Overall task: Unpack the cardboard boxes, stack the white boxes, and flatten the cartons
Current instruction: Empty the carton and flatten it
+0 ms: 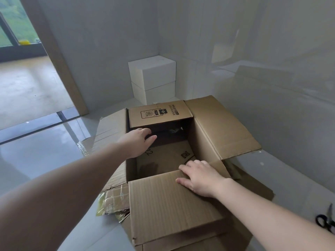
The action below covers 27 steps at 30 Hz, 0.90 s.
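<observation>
A large brown cardboard carton point(213, 127) stands open on the floor in front of me, all flaps out, its inside showing only the bare bottom. My left hand point(137, 140) reaches over the carton's left wall into the opening, fingers apart, holding nothing. My right hand point(199, 176) lies flat on the near flap point(168, 205), pressing it at the fold. Two white boxes point(153, 79) are stacked one on the other in the far corner against the wall.
Black-handled scissors point(326, 220) lie on the floor at the right edge. Torn tape and crumpled film point(110, 201) sit by the carton's near left corner. A doorway point(30, 84) opens at the left; glossy walls close the back and right.
</observation>
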Motion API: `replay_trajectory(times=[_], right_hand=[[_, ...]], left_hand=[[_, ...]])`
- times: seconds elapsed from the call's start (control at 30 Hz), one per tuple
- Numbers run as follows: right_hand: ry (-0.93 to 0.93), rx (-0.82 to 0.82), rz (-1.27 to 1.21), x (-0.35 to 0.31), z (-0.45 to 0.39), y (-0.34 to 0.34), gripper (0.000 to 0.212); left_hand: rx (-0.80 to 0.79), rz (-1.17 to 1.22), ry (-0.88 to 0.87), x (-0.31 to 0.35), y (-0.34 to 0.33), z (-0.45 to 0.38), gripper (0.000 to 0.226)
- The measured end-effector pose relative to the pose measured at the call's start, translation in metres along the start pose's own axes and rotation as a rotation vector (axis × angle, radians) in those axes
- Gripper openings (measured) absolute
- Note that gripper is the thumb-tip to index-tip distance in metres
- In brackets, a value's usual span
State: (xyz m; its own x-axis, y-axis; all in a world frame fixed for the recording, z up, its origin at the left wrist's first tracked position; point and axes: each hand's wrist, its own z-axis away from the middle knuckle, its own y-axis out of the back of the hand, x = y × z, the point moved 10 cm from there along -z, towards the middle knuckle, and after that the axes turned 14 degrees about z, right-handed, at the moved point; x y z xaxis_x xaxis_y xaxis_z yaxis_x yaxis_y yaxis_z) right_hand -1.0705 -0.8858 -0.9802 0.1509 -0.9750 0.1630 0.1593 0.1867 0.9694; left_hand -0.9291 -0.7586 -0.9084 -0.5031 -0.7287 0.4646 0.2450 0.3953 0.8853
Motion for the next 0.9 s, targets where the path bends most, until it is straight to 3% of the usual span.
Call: replay_trajectory(times=[0.2, 0.47, 0.67, 0.8, 0.9], right_hand=[[-0.036, -0.009, -0.004, 0.004, -0.013, -0.006, 0.059], [0.044, -0.105, -0.140, -0.007, -0.025, 0.001, 0.032], [0.152, -0.245, -0.039, 0.003, 0.011, -0.008, 0.038], [0.070, -0.385, -0.094, 0.022, 0.028, -0.021, 0.063], [0.013, -0.312, -0.117, 0.033, 0.020, -0.016, 0.060]], left_hand=[[-0.022, 0.028, 0.031, -0.025, -0.005, -0.005, 0.055], [-0.070, -0.005, 0.027, -0.038, -0.014, -0.008, 0.052], [-0.115, -0.021, -0.075, -0.011, -0.021, -0.009, 0.037], [-0.276, -0.078, -0.174, 0.024, -0.055, -0.004, 0.040], [-0.400, -0.101, -0.194, 0.041, -0.085, -0.004, 0.046]])
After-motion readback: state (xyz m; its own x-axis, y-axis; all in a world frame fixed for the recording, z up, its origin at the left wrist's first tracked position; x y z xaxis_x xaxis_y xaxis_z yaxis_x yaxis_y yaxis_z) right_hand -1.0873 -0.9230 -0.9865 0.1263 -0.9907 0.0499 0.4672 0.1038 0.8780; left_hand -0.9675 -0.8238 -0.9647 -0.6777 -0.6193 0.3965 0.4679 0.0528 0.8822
